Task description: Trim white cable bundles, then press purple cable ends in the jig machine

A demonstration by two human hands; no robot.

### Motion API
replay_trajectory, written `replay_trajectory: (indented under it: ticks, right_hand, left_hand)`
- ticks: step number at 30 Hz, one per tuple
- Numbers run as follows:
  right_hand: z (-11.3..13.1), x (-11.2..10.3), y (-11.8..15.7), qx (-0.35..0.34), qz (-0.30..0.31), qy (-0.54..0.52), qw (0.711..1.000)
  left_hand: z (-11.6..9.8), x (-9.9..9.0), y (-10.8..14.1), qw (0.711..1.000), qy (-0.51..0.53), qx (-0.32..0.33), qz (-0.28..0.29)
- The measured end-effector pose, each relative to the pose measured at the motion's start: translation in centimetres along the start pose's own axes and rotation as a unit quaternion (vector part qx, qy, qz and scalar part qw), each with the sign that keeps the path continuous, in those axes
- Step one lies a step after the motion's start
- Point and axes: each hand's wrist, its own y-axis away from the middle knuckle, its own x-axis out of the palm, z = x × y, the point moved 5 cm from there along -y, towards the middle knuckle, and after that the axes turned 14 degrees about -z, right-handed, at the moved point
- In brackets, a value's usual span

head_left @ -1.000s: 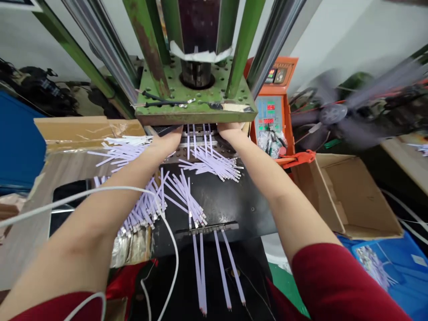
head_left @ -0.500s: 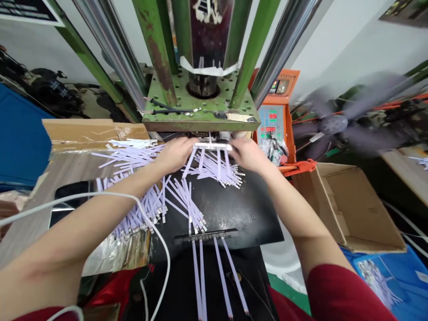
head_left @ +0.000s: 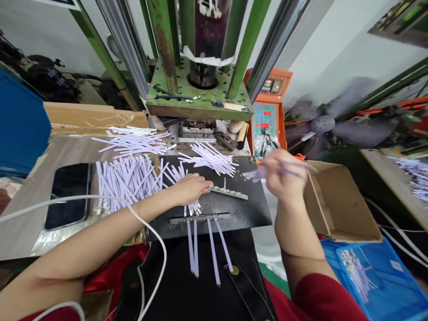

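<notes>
My left hand (head_left: 191, 189) pinches the left end of a slotted metal bar (head_left: 230, 193) just above a black mat (head_left: 254, 209). A small upright pin stands out of this bar. In my right hand (head_left: 285, 174), blurred by motion, are a few lavender flat cables (head_left: 256, 174), held to the right of the mat. Nearer to me lies a second slotted bar (head_left: 219, 217), with several lavender cables (head_left: 214, 254) sticking out over the mat's front edge. Behind the held bar is a loose pile of cables (head_left: 214, 158).
A green press (head_left: 200, 104) stands at the back, with a metal mould (head_left: 197, 129) under its plate. More cables (head_left: 125, 180) and a phone (head_left: 68, 196) are at left. An orange control box (head_left: 282, 120), a fan (head_left: 323, 125), a cardboard box (head_left: 347, 205) and a blue bin (head_left: 394, 267) are at right.
The bar came from the press toward me, and its cables are out of it. My left hand stayed on the bar; my right hand let go and swung right with cables.
</notes>
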Motion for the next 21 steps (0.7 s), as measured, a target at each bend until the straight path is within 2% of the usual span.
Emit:
replay_trajectory:
  ticks: [1,3,4,6,8,10,13,16,18,19,21]
  right_hand:
    - [0.1,1.3,-1.4,-0.006,0.063,0.026,0.998]
    - [0.3,4.9,-3.0,-0.013,0.235,0.083,0.968]
    - [0.5,6.2,-3.3,-0.005,0.283,0.115,0.952]
    - [1.2,8.0,-2.5,0.012,0.334,0.13,0.934]
    - [2.5,9.0,-0.1,0.004,0.367,0.079,0.927]
    - [3.4,9.2,2.7,-0.006,0.379,0.045,0.924]
    - [2.5,7.8,5.1,0.038,0.305,0.068,0.949]
    - [-0.6,3.6,5.8,0.115,0.162,0.061,0.978]
    - [-3.5,-0.4,6.5,0.177,0.06,0.081,0.979]
    - [-5.0,-2.3,7.1,0.205,0.03,0.104,0.973]
    - [-7.0,-5.0,8.7,0.23,0.021,0.164,0.959]
  left_hand:
    - [-0.1,0.1,0.1,1.0,-0.008,-0.003,-0.006]
    - [-0.4,0.1,0.1,0.999,-0.019,-0.023,-0.023]
    - [-0.6,0.0,0.1,0.999,-0.024,-0.038,-0.031]
    - [-0.7,-0.3,0.0,0.996,-0.032,-0.065,-0.051]
    - [-0.7,-0.5,-0.2,0.994,-0.034,-0.069,-0.078]
    - [-0.8,-0.5,-0.8,0.993,-0.013,-0.046,-0.104]
    - [-0.8,0.1,-1.6,0.993,0.053,-0.013,-0.104]
    - [-0.5,0.2,-0.8,0.989,0.125,-0.013,-0.081]
    - [-0.1,-0.8,1.3,0.985,0.153,-0.013,-0.073]
    - [0.2,-1.5,2.6,0.985,0.157,-0.015,-0.069]
    - [0.7,-2.8,5.7,0.987,0.15,-0.034,-0.043]
